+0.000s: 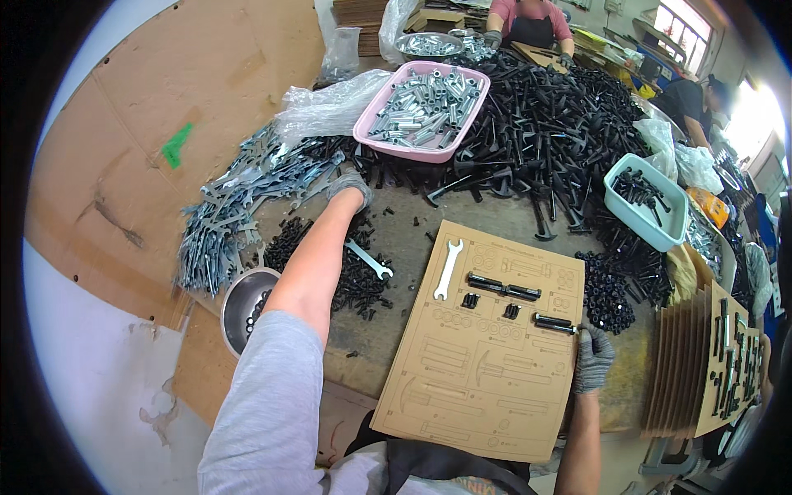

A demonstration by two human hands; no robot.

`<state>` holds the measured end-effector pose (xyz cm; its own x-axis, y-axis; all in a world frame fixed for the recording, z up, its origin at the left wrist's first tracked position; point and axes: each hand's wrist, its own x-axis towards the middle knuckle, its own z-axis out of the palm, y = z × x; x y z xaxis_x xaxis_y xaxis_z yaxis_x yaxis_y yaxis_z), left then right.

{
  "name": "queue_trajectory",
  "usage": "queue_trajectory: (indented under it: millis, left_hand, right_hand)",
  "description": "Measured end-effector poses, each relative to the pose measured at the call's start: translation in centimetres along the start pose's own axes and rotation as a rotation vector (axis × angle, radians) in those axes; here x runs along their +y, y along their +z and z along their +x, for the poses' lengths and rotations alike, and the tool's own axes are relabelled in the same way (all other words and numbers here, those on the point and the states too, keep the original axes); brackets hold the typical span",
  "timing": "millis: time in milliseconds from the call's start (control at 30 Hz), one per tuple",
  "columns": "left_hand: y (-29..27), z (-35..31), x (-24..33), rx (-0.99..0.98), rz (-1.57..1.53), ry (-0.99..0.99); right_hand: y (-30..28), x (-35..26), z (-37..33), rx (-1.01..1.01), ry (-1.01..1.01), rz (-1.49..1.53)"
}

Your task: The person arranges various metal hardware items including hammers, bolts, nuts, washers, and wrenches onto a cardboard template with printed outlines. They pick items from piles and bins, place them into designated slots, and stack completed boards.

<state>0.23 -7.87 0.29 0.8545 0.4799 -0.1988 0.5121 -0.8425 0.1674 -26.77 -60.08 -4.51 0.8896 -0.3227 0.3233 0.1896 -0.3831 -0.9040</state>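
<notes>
My left hand, in a grey glove, reaches to the far edge of a pile of silver open-end wrenches; its fingertips are hidden. At the right edge of a printed cardboard sheet, my gloved right hand is curled closed; what it holds, if anything, does not show. On the sheet lie an open-end wrench, a row of long black rods, two small groups of short black screws, and black bolts near my right hand. Another wrench rests on loose black screws.
A pink basin of silver sleeves stands beyond, beside a heap of black T-shaped parts. Black nuts, a pale-green tub and filled cardboard sheets are to the right. A steel bowl sits left. Two people work farther back.
</notes>
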Motion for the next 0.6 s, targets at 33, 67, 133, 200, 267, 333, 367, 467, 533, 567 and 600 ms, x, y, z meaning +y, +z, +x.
queue_trajectory:
  millis: [33,67,133,200,267,333,367,467,533,567,600]
  left_hand:
    - [0.0,-0.2,0.8,-0.032,-0.023,-0.026]
    - [0.2,-0.1,0.8,-0.036,-0.04,-0.007]
    - [0.3,0.7,-0.7,-0.034,-0.069,0.03]
    - [-0.6,1.2,-2.9,0.01,-0.112,0.191]
    - [-1.5,2.9,-6.9,-0.115,-0.527,0.164]
    - [-2.7,1.7,-7.2,-0.163,-0.813,0.205]
    - [-3.4,-0.4,-5.7,-0.204,-0.941,0.246]
    - [-6.6,-11.3,-0.1,-0.318,-1.12,0.425]
    - [-6.0,-16.0,2.0,-0.611,-1.134,0.692]
    - [-5.0,-18.7,3.0,-0.6,-1.111,0.7]
    - [-3.5,-21.6,4.9,-0.608,-1.097,0.724]
  right_hand:
    - [-0.2,-0.2,-0.1,0.001,0.013,-0.009]
    - [-0.3,-0.5,-0.1,0.003,0.025,-0.011]
    - [-0.2,-0.6,0.0,-0.014,0.004,-0.036]
    - [-0.3,-0.4,-0.1,-0.016,-0.001,-0.082]
    - [0.5,-0.1,-0.1,-0.014,0.024,-0.009]
    - [0.8,-0.4,-0.3,0.017,0.054,0.06]
    - [0.1,0.6,-0.3,0.033,0.059,0.035]
    - [-1.6,0.8,-0.1,0.061,0.204,-0.001]
    - [-1.5,-0.1,0.3,0.094,0.267,0.042]
    - [-0.9,-2.3,0.3,0.072,0.274,0.107]
    - [-0.7,-4.4,0.0,0.07,0.277,0.155]
